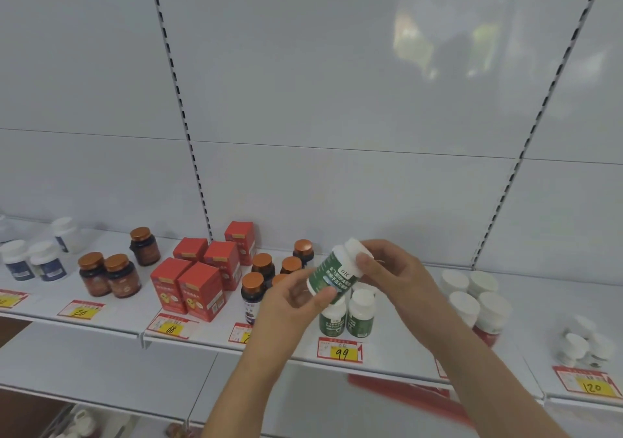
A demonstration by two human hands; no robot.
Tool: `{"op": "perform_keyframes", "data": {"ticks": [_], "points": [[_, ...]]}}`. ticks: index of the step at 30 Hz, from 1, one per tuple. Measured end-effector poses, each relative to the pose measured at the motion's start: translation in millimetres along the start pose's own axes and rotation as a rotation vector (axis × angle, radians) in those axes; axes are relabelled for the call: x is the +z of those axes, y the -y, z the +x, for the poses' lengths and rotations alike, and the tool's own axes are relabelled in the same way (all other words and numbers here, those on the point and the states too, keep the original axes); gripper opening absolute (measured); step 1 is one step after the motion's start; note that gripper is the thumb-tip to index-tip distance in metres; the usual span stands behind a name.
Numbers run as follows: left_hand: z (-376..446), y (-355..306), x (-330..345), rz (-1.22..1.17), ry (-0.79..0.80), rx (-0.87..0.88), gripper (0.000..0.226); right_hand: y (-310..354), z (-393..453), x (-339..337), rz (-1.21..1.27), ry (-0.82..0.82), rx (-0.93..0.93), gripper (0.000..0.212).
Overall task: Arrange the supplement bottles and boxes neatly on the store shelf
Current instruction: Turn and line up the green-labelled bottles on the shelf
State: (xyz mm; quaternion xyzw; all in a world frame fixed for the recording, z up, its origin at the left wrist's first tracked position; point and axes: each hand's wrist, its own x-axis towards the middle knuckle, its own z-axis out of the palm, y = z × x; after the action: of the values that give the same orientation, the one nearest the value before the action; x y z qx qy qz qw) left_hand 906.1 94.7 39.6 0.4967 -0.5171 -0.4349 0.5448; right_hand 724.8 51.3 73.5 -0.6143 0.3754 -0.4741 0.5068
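Note:
Both hands hold one green supplement bottle [333, 274] with a white cap, tilted, above the white shelf [397, 343]. My left hand [293, 299] grips its lower body; my right hand [387, 269] closes over the cap end. Directly below stand two more green bottles [347, 316] with white caps, upright behind the "99" price tag [340, 352]. Left of my hands are several dark bottles with copper caps [263, 265] and several red boxes [199, 286].
Further left stand three brown copper-capped bottles [111, 274] and white-capped blue bottles [32, 259]. To the right are several red bottles with white caps [475, 294] and small white bottles [586, 346]. Price tags line the shelf's front edge. A lower shelf [101, 370] lies beneath.

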Motion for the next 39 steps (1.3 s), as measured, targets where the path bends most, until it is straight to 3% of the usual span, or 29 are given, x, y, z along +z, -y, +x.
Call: {"op": "perform_keyframes", "data": {"ticks": [5,8,11,17,20,23,28,30,33,39], "points": [[6.3,25.9,14.7,0.064,-0.033,-0.017,0.040,1.4,21.3,-4.1,-0.333,-0.075,-0.053,0.013],[15.0,57.7,18.9,0.210,-0.104,-0.021,0.061,-13.2,40.2,-7.6,-0.453,-0.199,-0.100,0.018],[19.2,83.0,28.8,0.358,-0.075,-0.034,0.065,-33.6,55.5,-9.7,-0.563,-0.232,-0.125,0.019],[33.3,119.0,28.7,0.626,0.022,-0.014,0.059,-70.5,79.0,-14.9,-0.725,-0.061,-0.049,0.023],[41.0,125.1,26.1,0.637,0.018,-0.003,0.056,-81.6,86.6,-13.7,-0.898,0.058,0.035,0.033],[45.5,127.5,28.0,0.608,0.027,0.000,0.056,-93.0,92.8,-13.8,-1.069,0.149,0.124,0.031],[47.1,142.4,27.9,0.564,0.036,0.012,0.065,-97.1,101.3,-17.2,-1.120,0.143,0.137,0.027],[49.3,147.3,27.4,0.551,0.039,0.009,0.068,-96.9,106.7,-19.1,-1.113,0.037,0.083,0.028],[49.3,151.7,26.0,0.518,0.037,-0.016,0.092,-97.6,120.0,-18.5,-1.016,-0.082,0.037,0.026],[39.1,134.3,26.6,0.494,-0.016,-0.002,0.081,-103.9,153.2,-9.8,-0.862,0.064,0.259,0.038]]}}
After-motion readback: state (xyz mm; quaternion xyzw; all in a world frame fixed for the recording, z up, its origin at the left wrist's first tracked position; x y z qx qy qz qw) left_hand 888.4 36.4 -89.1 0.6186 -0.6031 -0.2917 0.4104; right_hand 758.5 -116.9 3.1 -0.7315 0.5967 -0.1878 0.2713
